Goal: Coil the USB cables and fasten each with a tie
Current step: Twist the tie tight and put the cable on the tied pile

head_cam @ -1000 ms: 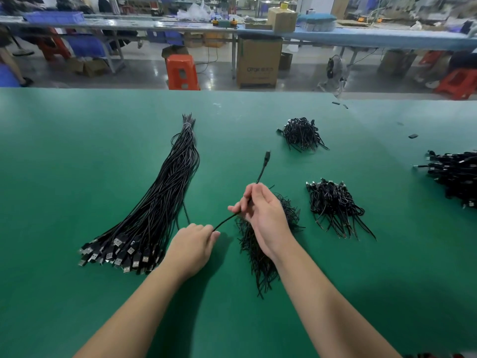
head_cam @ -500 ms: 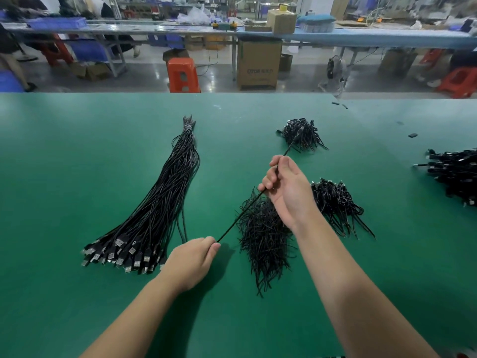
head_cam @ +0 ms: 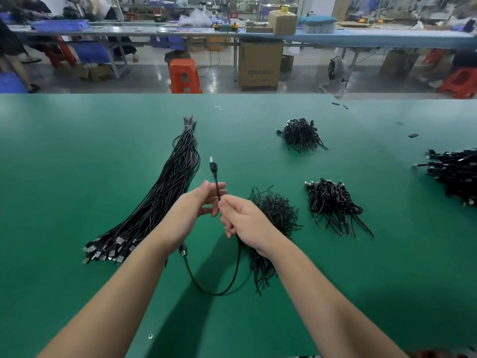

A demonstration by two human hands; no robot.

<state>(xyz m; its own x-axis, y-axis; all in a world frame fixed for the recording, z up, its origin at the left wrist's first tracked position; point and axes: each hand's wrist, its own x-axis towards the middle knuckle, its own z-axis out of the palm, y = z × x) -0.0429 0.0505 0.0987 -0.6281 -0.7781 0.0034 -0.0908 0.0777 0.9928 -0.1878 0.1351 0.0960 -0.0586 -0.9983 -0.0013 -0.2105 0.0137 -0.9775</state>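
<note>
The person is coiling one USB cable (head_cam: 219, 292) above the green table (head_cam: 64, 164): the right hand (head_cam: 244, 220) curls its fingers round the cable near the upper plug, while the left hand (head_cam: 189, 210), fingers loosely spread, steadies it. The slack hangs below in one loop. Next, that loop probably needs gathering before taking a tie from the tie pile (head_cam: 277, 215).

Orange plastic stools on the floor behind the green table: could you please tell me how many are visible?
3: one orange plastic stool at centre-left beyond the table edge, two at far right. Others may be hidden behind benches.
</note>
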